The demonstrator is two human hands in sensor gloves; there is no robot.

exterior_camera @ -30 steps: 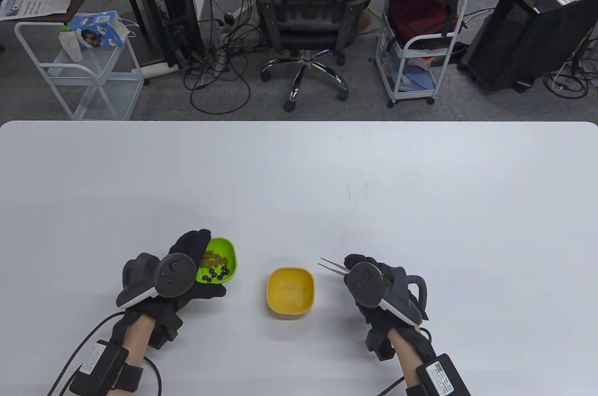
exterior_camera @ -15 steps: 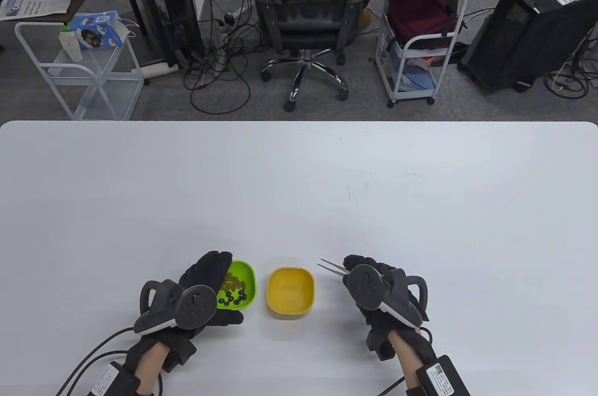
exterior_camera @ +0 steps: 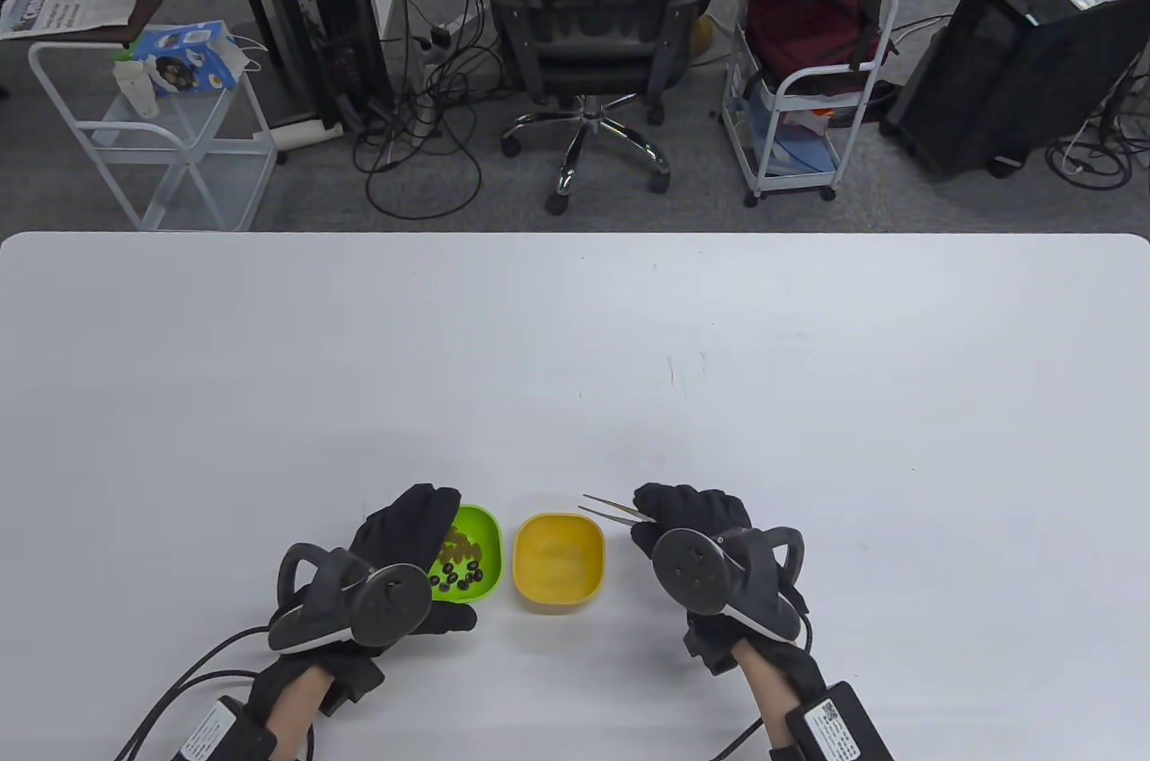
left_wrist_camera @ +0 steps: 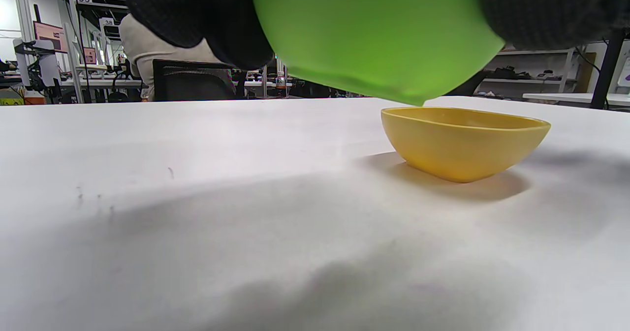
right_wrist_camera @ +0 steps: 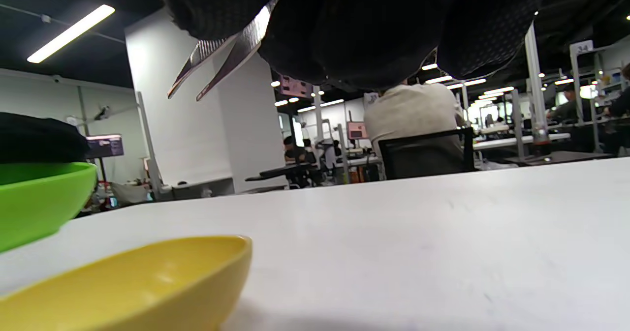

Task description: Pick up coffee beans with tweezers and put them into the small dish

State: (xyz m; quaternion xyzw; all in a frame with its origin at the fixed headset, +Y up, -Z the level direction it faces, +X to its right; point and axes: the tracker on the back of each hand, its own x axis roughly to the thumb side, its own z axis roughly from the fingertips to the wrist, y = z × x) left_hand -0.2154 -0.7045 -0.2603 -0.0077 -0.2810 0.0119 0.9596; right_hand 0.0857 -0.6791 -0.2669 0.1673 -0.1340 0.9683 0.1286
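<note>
Over the last second the left hand [exterior_camera: 395,568] has carried the green bowl [exterior_camera: 476,559] from farther left toward the middle of the tabletop's [exterior_camera: 575,348] near edge. It now holds the bowl lifted, just beside the yellow dish [exterior_camera: 559,561], with its fingers wrapped round the bowl's left side. The coffee beans [exterior_camera: 463,570] lie in the green bowl; the yellow dish looks empty.

The right hand [exterior_camera: 696,541] has shifted left too. It grips the tweezers [exterior_camera: 611,508], whose tips stand slightly apart above the dish's far right corner.

With source and dish side by side, the first pick looks close. Everything sits near the near edge, where the bowl, dish and hands crowd together. The far half and both sides give wide open room.
</note>
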